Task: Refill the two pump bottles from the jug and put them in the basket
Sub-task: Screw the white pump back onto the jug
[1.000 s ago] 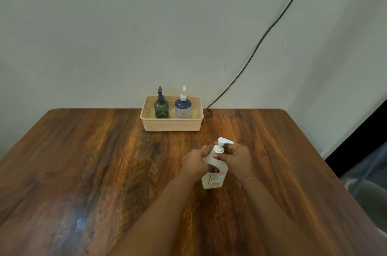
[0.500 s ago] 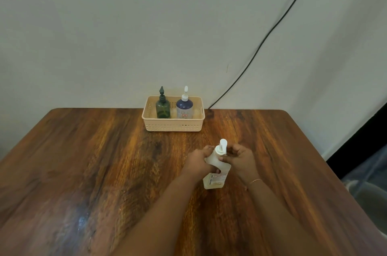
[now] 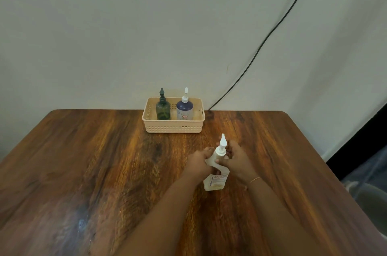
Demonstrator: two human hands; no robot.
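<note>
A plain pale wall [image 3: 125,25] fills the upper half of the view, and below it a wooden table [image 3: 83,172] with a strong brown grain and rounded far corners spreads across the rest. Two bare forearms reach in from the bottom edge and meet right of the table's centre. A thin dark cable [image 3: 272,32] runs down the wall slantwise from the upper right and drops behind the table's far edge, just right of the basket [image 3: 173,128].

The basket is a beige plastic one with perforated sides, and it sits at the far edge of the table, close to the wall. Two pump bottles stand upright inside it, side by side: the green bottle [image 3: 163,110] with a dark pump on the left, the purple bottle [image 3: 184,110] with a white pump on the right.

The jug [image 3: 215,181], pale and translucent with a label on its lower part, stands on the table nearer the person, well apart from the basket, leaning slightly to the right at the top. The left hand [image 3: 199,162] grips its shoulder from the left, fingers wrapped round it. The right hand [image 3: 236,159] holds the neck from the right, fingers curled about the collar under the white pump head [image 3: 222,146], whose nozzle points up and away. A thin bracelet [image 3: 254,180] circles the right wrist
</note>
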